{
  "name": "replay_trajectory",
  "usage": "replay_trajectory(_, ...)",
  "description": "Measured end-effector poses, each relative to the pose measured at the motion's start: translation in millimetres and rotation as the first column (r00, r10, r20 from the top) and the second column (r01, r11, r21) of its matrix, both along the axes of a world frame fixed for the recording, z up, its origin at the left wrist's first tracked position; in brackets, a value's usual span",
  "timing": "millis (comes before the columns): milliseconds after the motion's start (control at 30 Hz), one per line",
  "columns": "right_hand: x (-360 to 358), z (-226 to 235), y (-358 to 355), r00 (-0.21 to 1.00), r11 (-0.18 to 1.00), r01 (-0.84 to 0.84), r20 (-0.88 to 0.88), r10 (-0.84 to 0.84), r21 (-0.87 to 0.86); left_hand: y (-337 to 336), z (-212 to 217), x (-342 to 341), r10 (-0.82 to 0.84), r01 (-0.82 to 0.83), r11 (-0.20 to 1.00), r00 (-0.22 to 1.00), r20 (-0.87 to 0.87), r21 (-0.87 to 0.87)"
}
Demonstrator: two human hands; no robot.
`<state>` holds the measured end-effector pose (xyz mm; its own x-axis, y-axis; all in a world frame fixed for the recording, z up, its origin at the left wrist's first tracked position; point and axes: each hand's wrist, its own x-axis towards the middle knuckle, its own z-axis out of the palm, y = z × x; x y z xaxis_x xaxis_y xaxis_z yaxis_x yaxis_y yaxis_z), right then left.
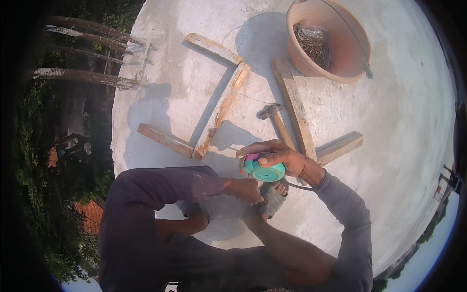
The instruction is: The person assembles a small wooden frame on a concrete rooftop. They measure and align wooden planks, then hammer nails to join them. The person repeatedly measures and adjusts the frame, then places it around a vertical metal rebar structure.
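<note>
My right hand [287, 160] is wrapped round a teal and pink tape measure [269, 173], raised over my feet. No drawn-out blade can be made out. Below and to its left, my left hand [247, 190] is closed beside my sandalled foot [276, 197]; its fingers hide whatever it may hold. Just beyond my right hand lies a hammer [281, 127], its head pointing away from me. The hammer rests beside a long wooden batten [295, 107]. Left of it, another wooden piece [221, 109] joins shorter pieces at both ends in an angular frame.
At the far right stands an orange-brown bucket [294, 48] holding a heap of nails [314, 45]. A short wooden piece [340, 147] lies right of the batten. The pale concrete slab [389, 160] ends in a drop at the left, near rusty bars [87, 75] and trees.
</note>
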<state>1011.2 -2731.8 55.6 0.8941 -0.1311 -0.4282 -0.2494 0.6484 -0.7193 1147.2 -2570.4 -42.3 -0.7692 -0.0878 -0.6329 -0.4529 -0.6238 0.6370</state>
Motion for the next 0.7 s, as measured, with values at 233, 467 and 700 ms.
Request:
replay_trajectory(233, -8.0, 41.7, -6.6, 0.932, 0.842, -0.272, -0.346, 0.110, -0.466, -63.0, 84.4, 105.5, 0.473, -0.509, 0.855, 0.844, 0.252, 0.098)
replay_trajectory(467, -6.0, 39.8, 29.4, 0.925, 0.742, -0.328, -0.359, 0.126, -0.585, -55.8, 85.8, 95.7, 0.526, -0.528, 0.849, 0.843, 0.109, -0.014)
replay_trajectory(700, -58.5, 35.8, 66.0, 0.922, 0.820, -0.158, -0.379, -0.077, -0.550, -68.2, 95.9, 52.5, 0.390, -0.406, 0.900, 0.912, 0.125, 0.159)
